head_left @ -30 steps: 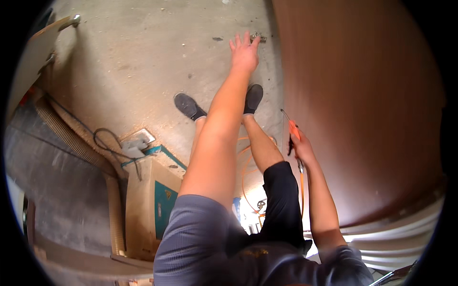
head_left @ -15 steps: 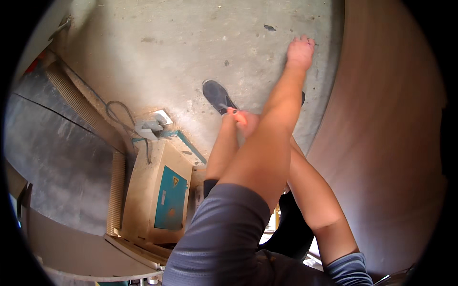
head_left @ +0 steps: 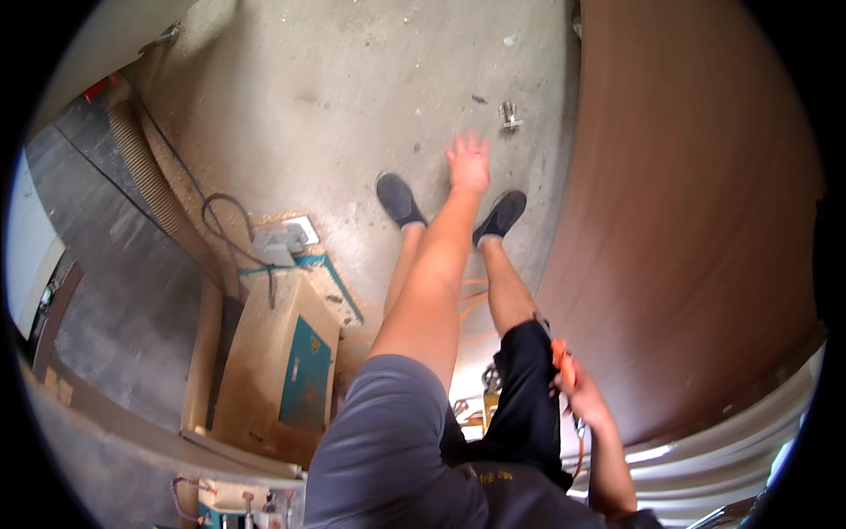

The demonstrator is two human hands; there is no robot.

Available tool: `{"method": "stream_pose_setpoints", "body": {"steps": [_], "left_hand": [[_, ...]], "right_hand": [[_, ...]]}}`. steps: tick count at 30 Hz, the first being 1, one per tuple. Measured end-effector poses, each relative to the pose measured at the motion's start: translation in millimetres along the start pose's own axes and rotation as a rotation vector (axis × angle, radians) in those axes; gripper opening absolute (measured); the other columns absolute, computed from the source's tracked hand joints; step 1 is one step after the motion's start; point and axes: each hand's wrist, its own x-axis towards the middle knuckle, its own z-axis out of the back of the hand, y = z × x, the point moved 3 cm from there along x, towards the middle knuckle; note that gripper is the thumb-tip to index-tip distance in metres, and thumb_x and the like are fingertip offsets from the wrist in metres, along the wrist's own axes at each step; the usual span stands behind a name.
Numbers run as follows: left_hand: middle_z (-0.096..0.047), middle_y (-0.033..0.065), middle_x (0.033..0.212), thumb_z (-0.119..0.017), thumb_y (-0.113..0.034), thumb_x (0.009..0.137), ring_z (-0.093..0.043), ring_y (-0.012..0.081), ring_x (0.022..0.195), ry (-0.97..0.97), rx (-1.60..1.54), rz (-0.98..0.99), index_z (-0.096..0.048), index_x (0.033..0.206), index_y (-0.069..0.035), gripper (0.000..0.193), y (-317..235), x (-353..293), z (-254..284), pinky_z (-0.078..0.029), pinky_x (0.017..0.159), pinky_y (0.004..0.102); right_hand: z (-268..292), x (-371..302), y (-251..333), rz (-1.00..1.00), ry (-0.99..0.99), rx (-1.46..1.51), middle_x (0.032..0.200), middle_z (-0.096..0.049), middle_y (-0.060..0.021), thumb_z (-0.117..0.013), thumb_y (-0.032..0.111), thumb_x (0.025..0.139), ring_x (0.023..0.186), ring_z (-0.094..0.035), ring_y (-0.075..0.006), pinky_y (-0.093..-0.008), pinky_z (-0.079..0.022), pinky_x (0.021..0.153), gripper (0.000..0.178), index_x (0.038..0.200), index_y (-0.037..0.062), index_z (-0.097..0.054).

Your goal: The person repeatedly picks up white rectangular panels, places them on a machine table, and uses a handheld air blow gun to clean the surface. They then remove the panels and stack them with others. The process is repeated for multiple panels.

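My left hand (head_left: 470,166) reaches out over the concrete floor between my shoes, fingers spread and slightly blurred, with nothing in it. Just beyond it, to the right, a small shiny metal piece (head_left: 509,116) lies on the floor; its exact kind is too small to make out. Low on the right, beside my thigh, my right hand (head_left: 589,398) is closed round an orange air blow gun (head_left: 564,361). The gun's thin nozzle points up and away from me. An orange hose (head_left: 579,451) hangs below that hand.
A tall brown panel (head_left: 687,220) stands along the right. On the left are a dusty machine housing with a teal door (head_left: 306,370), a grey plug and cable (head_left: 280,242), and a ribbed duct hose (head_left: 141,163). My shoes (head_left: 502,216) stand on the floor.
My left hand has drawn back to the left, and the metal piece now shows on the floor. My right hand has pulled the blow gun back from between my legs to my right side.
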Motion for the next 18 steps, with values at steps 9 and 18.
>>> {"method": "stream_pose_setpoints", "body": {"steps": [9,18], "left_hand": [[-0.055,0.0087,0.122,-0.054,-0.017,0.087,-0.054,0.0281,0.112,0.013,0.039,-0.144,-0.068,0.105,-0.013,0.023,-52,126,-122,-0.042,0.093,0.0508],[-0.064,0.0208,0.087,-0.063,-0.017,0.073,-0.062,0.0403,0.085,0.036,-0.995,0.859,-0.059,0.089,-0.004,0.021,39,-150,-66,-0.049,0.074,0.049]], "right_hand": [[8,21,-37,-0.115,0.112,0.347,0.1,-0.068,-0.0157,-0.058,0.025,0.09,0.06,-0.058,-0.0114,-0.0179,-0.042,0.044,0.052,0.132,0.0037,-0.038],[-17,19,-25,0.024,0.07,-0.007,0.084,-0.064,-0.0071,-0.05,0.012,0.094,0.068,-0.064,-0.0151,-0.0251,-0.047,0.044,0.03,0.123,0.0075,-0.046]]}}
